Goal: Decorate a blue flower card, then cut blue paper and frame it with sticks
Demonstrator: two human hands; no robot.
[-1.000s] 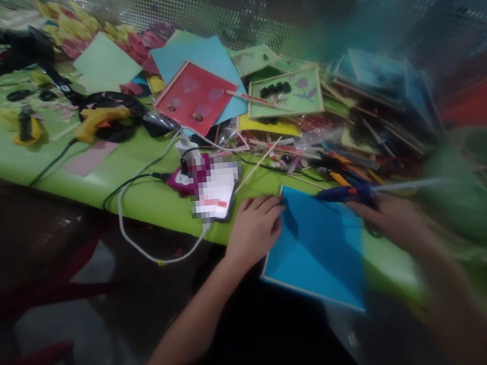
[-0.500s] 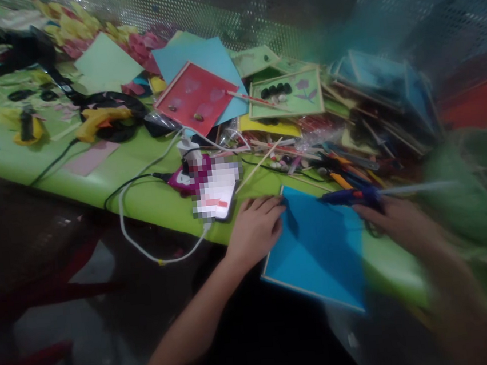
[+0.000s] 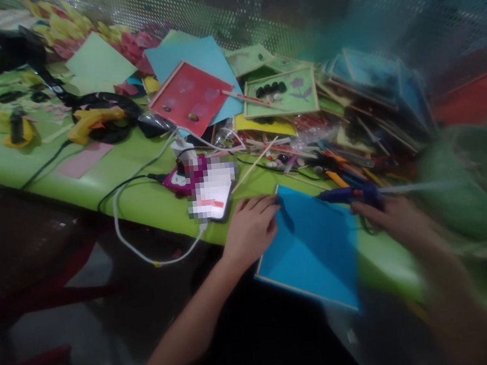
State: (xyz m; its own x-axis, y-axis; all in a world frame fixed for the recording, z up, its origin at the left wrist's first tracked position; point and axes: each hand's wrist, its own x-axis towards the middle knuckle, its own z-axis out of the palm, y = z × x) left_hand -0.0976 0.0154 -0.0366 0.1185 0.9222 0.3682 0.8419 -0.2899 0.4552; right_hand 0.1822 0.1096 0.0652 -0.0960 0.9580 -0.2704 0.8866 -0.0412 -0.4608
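Observation:
My left hand (image 3: 251, 227) is closed on the left edge of a blue card (image 3: 314, 250), fingers bent over the rim. Thin pale wooden strips line the card's left and near edges; its near corner juts past the table edge. In my right hand (image 3: 395, 216) is a dark blue glue gun (image 3: 350, 195), its nozzle pointing left over the card's far edge. A long whitish glue stick (image 3: 416, 187) sticks out of its back. The fingers round the handle are partly blurred.
A phone (image 3: 214, 191) on a white cable lies left of my left hand, beside a purple power socket (image 3: 180, 180). A yellow glue gun (image 3: 95, 122) rests further left. Behind are a red framed card (image 3: 192, 95), a green framed card (image 3: 281, 90), sticks, pliers and stacked blue frames (image 3: 371, 81).
The whole view has shifted slightly, so everything appears a little further left. Both hands keep their hold, and the glue gun stays at the card's far edge.

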